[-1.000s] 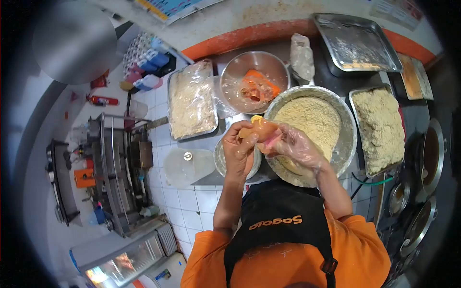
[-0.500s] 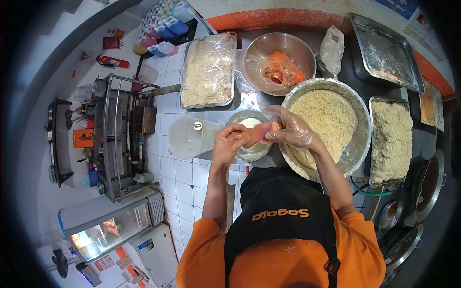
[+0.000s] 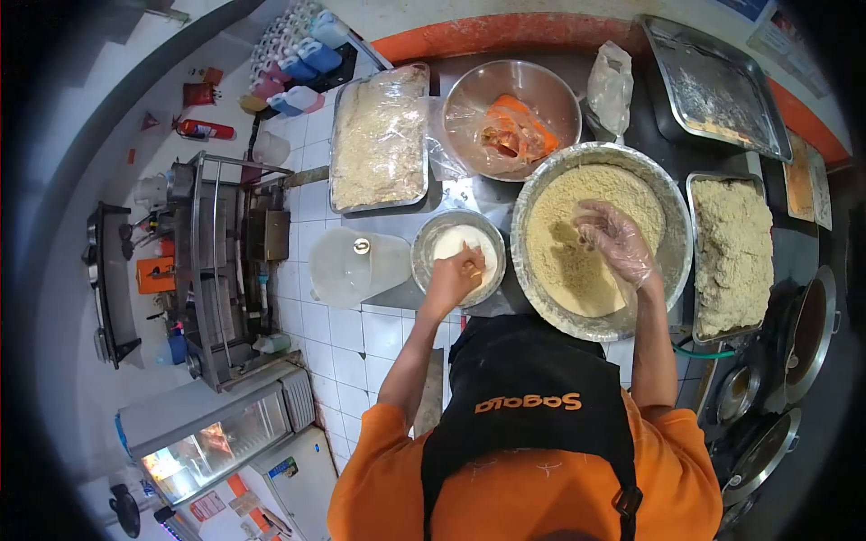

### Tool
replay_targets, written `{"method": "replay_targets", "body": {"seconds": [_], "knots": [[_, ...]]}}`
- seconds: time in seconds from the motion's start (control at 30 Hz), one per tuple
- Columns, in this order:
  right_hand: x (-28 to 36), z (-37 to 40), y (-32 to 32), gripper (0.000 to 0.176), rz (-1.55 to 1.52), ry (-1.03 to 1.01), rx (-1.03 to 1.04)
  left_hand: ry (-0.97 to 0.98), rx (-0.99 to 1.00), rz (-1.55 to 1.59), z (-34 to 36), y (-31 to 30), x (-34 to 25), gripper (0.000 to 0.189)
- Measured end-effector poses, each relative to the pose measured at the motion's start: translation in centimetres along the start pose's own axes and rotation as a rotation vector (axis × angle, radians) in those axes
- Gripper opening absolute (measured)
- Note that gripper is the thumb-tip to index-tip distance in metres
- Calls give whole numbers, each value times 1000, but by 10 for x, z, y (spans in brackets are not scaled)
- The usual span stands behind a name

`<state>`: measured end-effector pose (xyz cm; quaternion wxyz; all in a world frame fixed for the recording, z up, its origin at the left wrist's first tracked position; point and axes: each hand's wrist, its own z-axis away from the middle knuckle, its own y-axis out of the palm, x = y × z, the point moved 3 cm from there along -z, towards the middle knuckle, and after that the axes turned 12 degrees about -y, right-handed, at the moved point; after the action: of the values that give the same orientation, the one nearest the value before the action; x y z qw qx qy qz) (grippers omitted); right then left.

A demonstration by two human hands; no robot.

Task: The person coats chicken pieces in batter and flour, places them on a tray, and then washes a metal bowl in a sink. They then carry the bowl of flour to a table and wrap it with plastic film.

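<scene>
Left hand in batter bowl, fingers curled (grip: cannot tell); gloved right hand over crumb bowl, fingers loosely spread.

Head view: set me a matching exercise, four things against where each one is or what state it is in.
Things:
1. left hand
2. right hand
3. orange bag
4. left tray

Places or states:
a. covered with clear film
b. gloved, over the crumbs in the large bowl
c. in the steel bowl at the back
d. bare, in the small bowl of white batter

Pairs: 1-d, 2-b, 3-c, 4-a
</scene>
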<state>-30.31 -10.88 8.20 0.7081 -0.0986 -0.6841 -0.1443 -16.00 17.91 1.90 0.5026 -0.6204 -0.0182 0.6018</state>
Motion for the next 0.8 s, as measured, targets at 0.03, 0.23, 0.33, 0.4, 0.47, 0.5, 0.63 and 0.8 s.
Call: {"method": "replay_targets", "body": {"seconds": [0.03, 0.23, 0.33, 0.4, 0.47, 0.5, 0.63, 0.8], "knots": [[-2, 2, -4, 40, 29, 44, -5, 0, 13, 2, 0, -14, -8, 19], [-18, -25, 4, 68, 762, -191, 185, -261, -229, -346, -20, -41, 12, 18], [-11, -29, 39, 81, 1231, -224, 286, -253, -320, -523, -22, -16, 22, 14], [-22, -25, 42, 85, 1323, -94, 316, -240, -304, -460, -26, -10, 26, 14], [-44, -19, 38, 77, 1323, -42, 321, -241, -290, -393, -25, -10, 22, 13], [-44, -21, 35, 77, 1327, -39, 320, -308, -248, -267, -24, -17, 15, 12], [-67, -26, 12, 61, 1149, 168, 432, -444, -189, 197, -9, -44, 4, 15], [-46, -31, 19, 75, 1111, 374, 564, -345, -295, 198, 17, -62, -31, 14]]}}
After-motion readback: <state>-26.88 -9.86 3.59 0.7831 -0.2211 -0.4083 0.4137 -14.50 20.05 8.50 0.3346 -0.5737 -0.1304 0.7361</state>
